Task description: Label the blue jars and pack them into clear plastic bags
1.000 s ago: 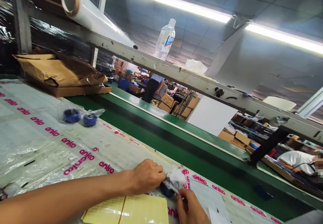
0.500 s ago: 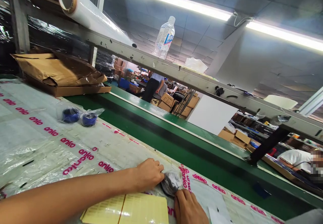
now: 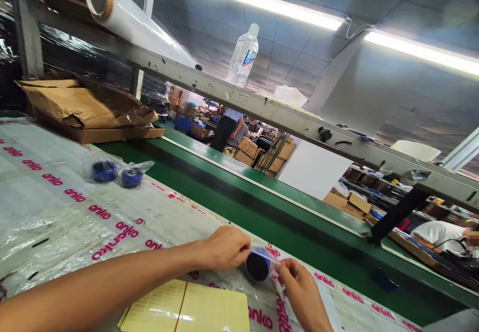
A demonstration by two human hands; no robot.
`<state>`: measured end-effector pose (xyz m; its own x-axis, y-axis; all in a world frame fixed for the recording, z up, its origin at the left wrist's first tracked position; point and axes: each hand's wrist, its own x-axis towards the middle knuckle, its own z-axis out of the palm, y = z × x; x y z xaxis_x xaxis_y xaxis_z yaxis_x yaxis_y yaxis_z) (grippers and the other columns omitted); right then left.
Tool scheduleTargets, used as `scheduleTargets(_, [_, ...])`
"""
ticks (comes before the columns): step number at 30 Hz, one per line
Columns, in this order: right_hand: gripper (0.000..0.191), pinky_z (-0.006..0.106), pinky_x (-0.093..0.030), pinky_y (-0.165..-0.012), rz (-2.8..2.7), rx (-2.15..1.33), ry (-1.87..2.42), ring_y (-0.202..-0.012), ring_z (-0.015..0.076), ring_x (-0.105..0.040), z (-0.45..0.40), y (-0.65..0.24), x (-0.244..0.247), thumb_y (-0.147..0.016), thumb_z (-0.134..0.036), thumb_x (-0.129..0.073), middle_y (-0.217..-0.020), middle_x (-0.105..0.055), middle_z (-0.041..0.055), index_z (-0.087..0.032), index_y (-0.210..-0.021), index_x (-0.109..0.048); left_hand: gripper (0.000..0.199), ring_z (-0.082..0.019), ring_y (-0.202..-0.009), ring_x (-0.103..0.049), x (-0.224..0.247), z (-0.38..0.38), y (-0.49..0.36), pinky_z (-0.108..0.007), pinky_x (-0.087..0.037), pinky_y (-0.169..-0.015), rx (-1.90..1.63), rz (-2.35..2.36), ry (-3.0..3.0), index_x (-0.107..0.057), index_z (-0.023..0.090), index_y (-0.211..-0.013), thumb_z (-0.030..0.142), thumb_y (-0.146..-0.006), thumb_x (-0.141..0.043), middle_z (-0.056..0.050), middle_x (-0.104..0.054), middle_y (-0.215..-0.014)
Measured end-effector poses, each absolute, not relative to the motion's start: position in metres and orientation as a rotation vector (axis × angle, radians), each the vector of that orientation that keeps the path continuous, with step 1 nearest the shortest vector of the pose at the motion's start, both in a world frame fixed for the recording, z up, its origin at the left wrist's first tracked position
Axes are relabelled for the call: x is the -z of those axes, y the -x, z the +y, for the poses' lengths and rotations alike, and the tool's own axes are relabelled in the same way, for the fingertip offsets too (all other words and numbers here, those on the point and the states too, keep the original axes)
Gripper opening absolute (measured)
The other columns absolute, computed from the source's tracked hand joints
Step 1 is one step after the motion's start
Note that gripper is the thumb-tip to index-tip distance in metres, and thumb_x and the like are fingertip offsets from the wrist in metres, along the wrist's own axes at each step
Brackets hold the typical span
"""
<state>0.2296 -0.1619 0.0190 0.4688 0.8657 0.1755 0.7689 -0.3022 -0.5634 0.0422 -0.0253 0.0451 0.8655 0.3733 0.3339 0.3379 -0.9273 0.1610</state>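
We're in a pkg warehouse or factory, w/ a long green conveyor belt [image 3: 262,212], a stretch film roll [image 3: 130,23] on the overhead rail, cardboard boxes [image 3: 247,151], stocked shelves [image 3: 370,187], and a co-worker [image 3: 226,127] on the floor beyond.

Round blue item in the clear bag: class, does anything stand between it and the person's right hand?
Only the clear plastic bag wrapped around the round blue item; the right hand pinches that bag beside it, with nothing else between them.
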Motion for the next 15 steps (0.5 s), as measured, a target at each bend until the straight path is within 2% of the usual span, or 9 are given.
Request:
scheduleTargets(6, [0.034,0.034,-0.042,-0.072,-1.103,-0.106,2.087,-0.077,0.0248,-0.064,-0.174,-0.216,-0.036,-0.085,-0.057,-0.046,-0.077,-0.071,0.0001,-0.027,-0.077,-0.061,0.017,-0.025,-0.077,-0.071,-0.063,-0.034,-0.045,-0.03,-0.044,-0.063,-0.704,0.658,-2.841,-0.073,0.019,-0.084,0.02,-0.088,-0.057,-0.007,-0.078,-0.087])
scheduleTargets(15, [0.043,0.037,-0.045,-0.081,-1.04,-0.188,2.032,-0.084,0.0274,-0.067,-0.177,-0.214,-0.028,-0.082,-0.067,-0.049,-0.089,-0.076,0.0025,-0.028,-0.086,-0.067,0.021,-0.021,-0.069,-0.069,-0.05,-0.035,-0.04,-0.027,-0.042,-0.061,-0.787,0.662,-2.76,-0.071,0.019,-0.072,0.019,-0.088,-0.056,-0.002,-0.076,-0.074])
